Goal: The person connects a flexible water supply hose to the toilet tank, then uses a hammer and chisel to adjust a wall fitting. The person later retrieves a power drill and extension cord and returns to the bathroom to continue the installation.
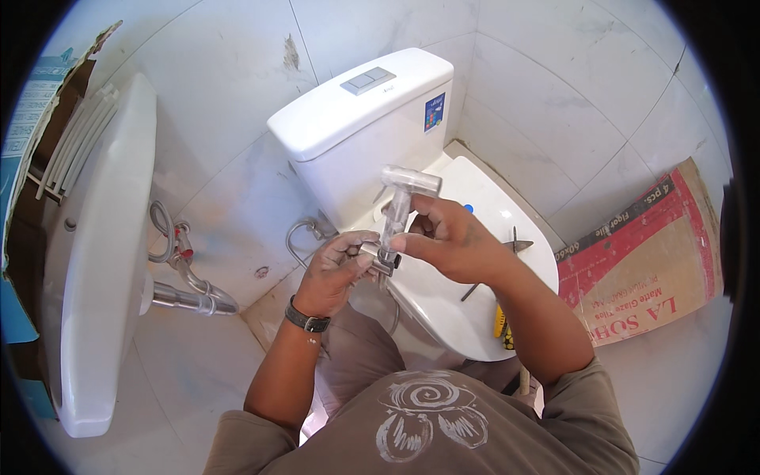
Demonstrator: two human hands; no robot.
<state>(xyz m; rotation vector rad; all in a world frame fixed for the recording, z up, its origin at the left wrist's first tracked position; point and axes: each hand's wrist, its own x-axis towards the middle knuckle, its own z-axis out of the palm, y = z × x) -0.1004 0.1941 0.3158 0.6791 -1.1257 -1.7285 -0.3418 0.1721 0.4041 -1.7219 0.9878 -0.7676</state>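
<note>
My right hand is closed round the handle of a silver bidet sprayer, its head turned up and away from me. Just below the handle, my left hand pinches a small shiny metal fitting with a dark opening at one end. Sprayer and fitting meet or overlap there; whether they are joined I cannot tell. Both hands are raised in front of the white toilet, over the left edge of its closed lid.
On the lid lie a dark metal tool, a thin dark rod and a yellow-and-black tool. A white washbasin stands left, with pipework beside it. Flattened cardboard leans at right. A grey hose hangs by the wall.
</note>
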